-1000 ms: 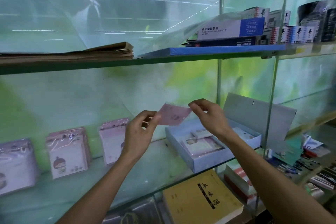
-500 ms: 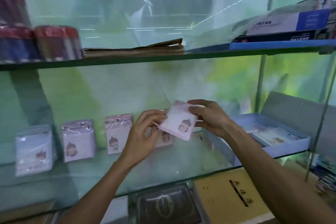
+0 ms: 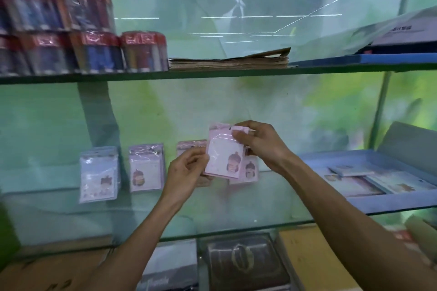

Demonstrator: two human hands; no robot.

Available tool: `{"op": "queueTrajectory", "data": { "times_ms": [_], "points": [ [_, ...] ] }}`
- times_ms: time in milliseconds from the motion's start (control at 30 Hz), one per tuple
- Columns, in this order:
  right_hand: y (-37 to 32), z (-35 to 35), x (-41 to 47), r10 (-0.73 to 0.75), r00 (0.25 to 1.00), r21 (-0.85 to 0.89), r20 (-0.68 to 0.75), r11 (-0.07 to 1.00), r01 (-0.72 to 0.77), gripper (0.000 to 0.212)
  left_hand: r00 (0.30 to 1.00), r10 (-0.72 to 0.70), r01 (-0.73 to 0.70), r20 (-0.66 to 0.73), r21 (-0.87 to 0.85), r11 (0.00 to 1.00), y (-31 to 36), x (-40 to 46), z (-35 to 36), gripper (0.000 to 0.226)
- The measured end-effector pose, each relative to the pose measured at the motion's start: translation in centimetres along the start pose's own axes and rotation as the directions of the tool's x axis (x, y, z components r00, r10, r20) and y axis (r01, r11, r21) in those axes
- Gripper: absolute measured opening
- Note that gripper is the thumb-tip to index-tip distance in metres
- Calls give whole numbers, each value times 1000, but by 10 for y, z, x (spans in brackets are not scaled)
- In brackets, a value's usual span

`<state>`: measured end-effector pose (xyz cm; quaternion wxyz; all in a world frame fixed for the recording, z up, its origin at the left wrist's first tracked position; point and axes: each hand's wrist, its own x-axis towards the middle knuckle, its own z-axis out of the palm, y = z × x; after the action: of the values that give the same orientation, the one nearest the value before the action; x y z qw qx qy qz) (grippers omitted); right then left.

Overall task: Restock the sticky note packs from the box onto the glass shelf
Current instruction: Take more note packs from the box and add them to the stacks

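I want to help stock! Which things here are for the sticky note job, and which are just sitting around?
For the job:
pink pack held by both hands, left hand, right hand
packs on the glass shelf
blue box

Just lying about:
red-topped tubs
brown paper stack
yellow book

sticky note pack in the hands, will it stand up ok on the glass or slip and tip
The sticky note pack probably feels light, since the left hand and right hand hold it by fingertip pinches alone. Its glossy wrapper looks slippery on the glass shelf. Being thin and flat, it likely tips unless leaned back, as the standing packs seem to be.
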<state>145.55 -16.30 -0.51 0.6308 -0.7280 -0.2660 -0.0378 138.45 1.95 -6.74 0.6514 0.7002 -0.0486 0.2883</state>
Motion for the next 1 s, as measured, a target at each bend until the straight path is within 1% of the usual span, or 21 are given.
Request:
{"op": "queueTrajectory", "data": {
  "times_ms": [100, 167, 233, 333, 400, 500, 600, 700, 767, 867, 933, 1000],
  "points": [
    [1, 4, 2, 0, 1000, -3, 13, 1000, 0, 12, 1000, -15, 15, -5, -11, 1000, 3, -1, -4, 15],
    [3, 2, 4, -27, 1000, -81, -10, 996, 27, 10, 999, -31, 31, 8, 0, 1000, 1, -1, -4, 15],
    [5, -4, 7, -75, 997, -207, -31, 976, 67, 9, 998, -43, 41, 35, 51, 998, -4, 0, -2, 12],
    [12, -16, 13, -126, 992, -414, -17, 904, 108, 8, 998, -45, 35, 54, 173, 984, -18, 5, 8, 7],
    [20, -24, 16, -132, 991, -504, -15, 857, 107, 7, 997, -34, 14, 66, 289, 957, -26, 8, 19, 6],
    [32, -29, 22, -96, 995, -570, -23, 819, 66, 10, 997, -47, 15, 64, 423, 906, -40, 13, 36, 10],
    [46, -29, 29, -65, 998, -604, -28, 796, 35, 12, 998, -43, 16, 40, 526, 851, -49, 16, 47, 10],
    [54, -29, 32, -95, 995, -614, -30, 788, 56, 14, 999, 14, -28, 29, 574, 818, -52, 17, 50, 9],
    [54, -30, 33, -120, 993, -633, -20, 770, 80, 17, 998, 55, -61, 28, 587, 808, -52, 19, 50, 17],
    [56, -38, 32, -203, 979, -663, -21, 736, 138, 18, 991, 134, -120, 23, 616, 779, -49, 20, 52, 23],
    [58, -51, 28, -248, 968, -670, -37, 725, 160, 16, 978, 209, -181, 29, 619, 764, -44, 19, 57, 20],
    [59, -71, 21, -258, 965, -680, -51, 717, 156, 13, 967, 251, -228, 38, 565, 793, -38, 18, 68, 13]
  ]
}}
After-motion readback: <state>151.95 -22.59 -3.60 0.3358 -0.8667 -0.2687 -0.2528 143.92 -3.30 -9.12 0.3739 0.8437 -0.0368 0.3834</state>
